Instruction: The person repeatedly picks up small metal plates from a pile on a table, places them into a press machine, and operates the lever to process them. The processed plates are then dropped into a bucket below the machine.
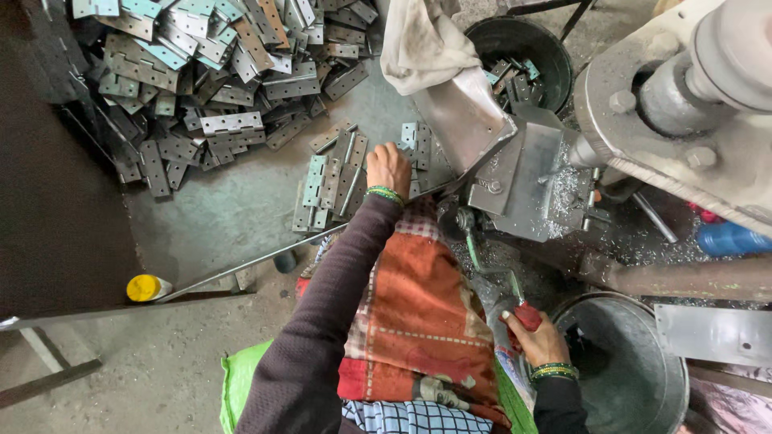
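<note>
Reach across the counter: stretching the left hand straight forward onto the small stack of hinges, with its knuckles up and its grip curling down over the stack's right edge. Hiding the fingertips underneath, so cannot tell whether one hinge is being pinched or only touched. Lying with their long axes running mostly away from the body, slightly fanned, directly under and just left of that grip. Sitting far nearer the left hand than the right.

Clamping the right hand fully round the red lever handle, low and close to the body. Rising from there as a thin green-grey rod towards the press machine, well apart from the stack.

Showing as flat stamped steel leaves, dull grey and some pale blue-green, punched with screw holes and rolled along one knuckle edge. Heaping in a far larger hinge pile at the counter's back, tangled and pointing every way. Glinting with metal swarf around the machine's bright sheet-metal chute. Draping over its top as a grubby pale rag. Holding more hinges in the black bucket behind. Standing by the right wrist as a galvanised bucket, smooth and dull. Covering the lap as a worn orange patterned cloth.
</note>
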`<move>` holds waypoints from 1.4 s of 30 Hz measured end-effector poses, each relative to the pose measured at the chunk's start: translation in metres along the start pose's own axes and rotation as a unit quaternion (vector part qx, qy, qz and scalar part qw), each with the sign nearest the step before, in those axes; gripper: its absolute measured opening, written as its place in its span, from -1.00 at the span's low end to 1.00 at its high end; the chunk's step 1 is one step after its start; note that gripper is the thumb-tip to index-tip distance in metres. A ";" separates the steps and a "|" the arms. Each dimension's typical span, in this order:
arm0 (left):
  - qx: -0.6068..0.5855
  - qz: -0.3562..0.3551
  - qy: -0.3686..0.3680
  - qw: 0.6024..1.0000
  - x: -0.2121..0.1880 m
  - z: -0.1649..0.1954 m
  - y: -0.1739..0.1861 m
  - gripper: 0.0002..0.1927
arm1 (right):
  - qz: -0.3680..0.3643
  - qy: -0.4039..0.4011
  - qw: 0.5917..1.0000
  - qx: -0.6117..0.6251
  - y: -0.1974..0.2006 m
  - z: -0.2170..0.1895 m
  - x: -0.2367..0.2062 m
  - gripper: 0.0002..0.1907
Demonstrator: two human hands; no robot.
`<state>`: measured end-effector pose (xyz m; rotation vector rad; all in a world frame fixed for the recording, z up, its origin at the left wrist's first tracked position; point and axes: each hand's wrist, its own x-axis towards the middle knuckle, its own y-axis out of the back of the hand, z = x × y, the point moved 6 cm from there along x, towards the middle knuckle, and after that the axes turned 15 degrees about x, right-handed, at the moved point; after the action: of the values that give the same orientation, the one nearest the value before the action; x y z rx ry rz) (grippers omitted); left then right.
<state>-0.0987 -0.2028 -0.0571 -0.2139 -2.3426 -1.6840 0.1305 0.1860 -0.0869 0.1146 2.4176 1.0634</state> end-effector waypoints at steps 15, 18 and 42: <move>-0.035 0.075 0.035 0.996 0.007 -0.045 0.007 -0.89 | 0.024 -0.002 1.000 -0.010 0.000 -0.002 0.003 -0.21; -0.103 0.063 0.047 0.992 -0.001 -0.052 0.003 -0.86 | 0.013 -0.017 0.999 -0.025 -0.003 0.001 0.004 -0.22; -0.144 -0.160 -0.197 0.957 0.018 -0.033 -0.018 -0.29 | 0.000 -0.009 1.000 -0.001 0.001 -0.004 -0.005 -0.21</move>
<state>-0.1166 -0.2399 -0.0582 -0.2545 -2.4988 -2.3320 0.1330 0.1825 -0.0816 0.1235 2.3996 1.0601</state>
